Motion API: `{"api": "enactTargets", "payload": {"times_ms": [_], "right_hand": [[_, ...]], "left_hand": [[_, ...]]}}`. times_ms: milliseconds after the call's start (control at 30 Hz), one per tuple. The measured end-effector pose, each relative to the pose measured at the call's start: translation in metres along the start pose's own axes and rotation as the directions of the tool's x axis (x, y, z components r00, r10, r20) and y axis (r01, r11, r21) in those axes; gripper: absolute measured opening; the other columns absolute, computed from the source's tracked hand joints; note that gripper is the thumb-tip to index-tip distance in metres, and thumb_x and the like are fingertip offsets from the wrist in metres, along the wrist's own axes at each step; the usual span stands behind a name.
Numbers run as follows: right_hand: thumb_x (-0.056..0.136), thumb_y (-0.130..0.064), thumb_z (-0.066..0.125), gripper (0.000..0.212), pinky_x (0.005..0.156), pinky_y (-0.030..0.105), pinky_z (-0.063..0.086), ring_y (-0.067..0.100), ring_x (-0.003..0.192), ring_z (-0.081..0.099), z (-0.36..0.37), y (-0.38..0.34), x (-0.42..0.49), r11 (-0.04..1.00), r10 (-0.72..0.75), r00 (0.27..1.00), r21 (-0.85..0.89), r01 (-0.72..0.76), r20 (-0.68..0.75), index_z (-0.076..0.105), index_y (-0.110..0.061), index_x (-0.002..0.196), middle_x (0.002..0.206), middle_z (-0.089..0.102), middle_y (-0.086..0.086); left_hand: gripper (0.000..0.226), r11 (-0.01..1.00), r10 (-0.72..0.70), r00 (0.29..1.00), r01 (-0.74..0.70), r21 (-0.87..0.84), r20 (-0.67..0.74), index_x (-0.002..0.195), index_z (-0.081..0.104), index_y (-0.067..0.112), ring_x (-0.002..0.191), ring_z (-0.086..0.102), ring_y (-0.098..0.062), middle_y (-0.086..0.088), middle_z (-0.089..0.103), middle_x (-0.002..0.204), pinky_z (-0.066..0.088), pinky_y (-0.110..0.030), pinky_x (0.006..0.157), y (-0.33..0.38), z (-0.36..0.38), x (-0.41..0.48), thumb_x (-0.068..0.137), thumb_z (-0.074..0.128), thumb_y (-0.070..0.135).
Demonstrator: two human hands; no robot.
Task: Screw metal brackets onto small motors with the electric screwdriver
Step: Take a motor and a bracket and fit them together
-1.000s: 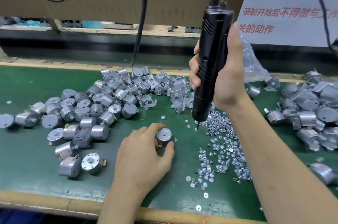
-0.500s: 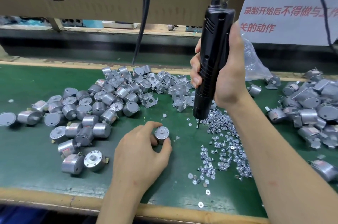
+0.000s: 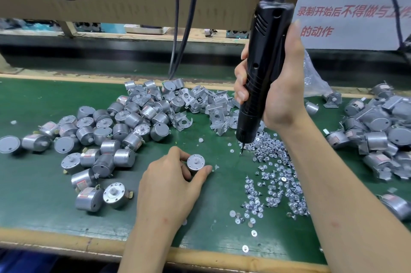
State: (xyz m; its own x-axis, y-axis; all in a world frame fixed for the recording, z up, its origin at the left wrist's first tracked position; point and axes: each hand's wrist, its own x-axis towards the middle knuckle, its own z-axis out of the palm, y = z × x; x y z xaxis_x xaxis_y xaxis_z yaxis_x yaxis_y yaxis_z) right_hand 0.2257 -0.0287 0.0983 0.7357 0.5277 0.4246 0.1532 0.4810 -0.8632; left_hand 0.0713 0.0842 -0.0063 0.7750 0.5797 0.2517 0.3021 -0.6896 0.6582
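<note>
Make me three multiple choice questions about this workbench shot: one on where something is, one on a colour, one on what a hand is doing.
1. Where does the screw pile lie relative to the left hand?
A. to its right
B. to its left
C. under its palm

2. What colour is the mat?
A. red
B. green
C. white

3. What is the right hand doing?
A. lying flat on the mat
B. gripping the electric screwdriver upright
C. resting open, holding nothing

Answers:
1 A: the screws are spread to the right of the hand holding the motor.
2 B: the bare surface is green.
3 B: its fingers wrap the black body, and the bit points down.
</note>
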Motion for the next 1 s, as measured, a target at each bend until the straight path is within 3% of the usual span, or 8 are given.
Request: {"api": "enactTargets", "payload": {"times_ms": [767,1000], "right_hand": [[0.097,-0.058,0.015,0.064,0.050,0.030,0.037,0.024,0.045,0.043,-0.001,0.008,0.001,0.999,-0.011,1.000,-0.033,0.010,-0.027,0.054,-0.009,0.084,0.062,0.050,0.011],[0.098,-0.059,0.016,0.064,0.049,0.031,0.038,0.024,0.045,0.043,-0.001,0.011,0.003,0.998,-0.008,0.999,-0.058,0.006,-0.037,0.055,-0.011,0.081,0.061,0.050,0.009]], "left_hand": [[0.037,1.000,0.000,1.000,0.000,0.007,0.020,0.083,0.055,0.030,0.060,0.057,-0.003,0.015,0.057,0.057,0.049,-0.035,0.059,0.000,0.000,0.000,0.074,0.072,0.061],[0.042,0.989,0.139,0.983,-0.132,0.062,-0.122,0.104,0.060,0.021,0.086,0.054,-0.013,0.010,0.055,0.089,0.036,-0.025,0.075,0.009,-0.003,0.009,0.084,0.055,0.058]]}}
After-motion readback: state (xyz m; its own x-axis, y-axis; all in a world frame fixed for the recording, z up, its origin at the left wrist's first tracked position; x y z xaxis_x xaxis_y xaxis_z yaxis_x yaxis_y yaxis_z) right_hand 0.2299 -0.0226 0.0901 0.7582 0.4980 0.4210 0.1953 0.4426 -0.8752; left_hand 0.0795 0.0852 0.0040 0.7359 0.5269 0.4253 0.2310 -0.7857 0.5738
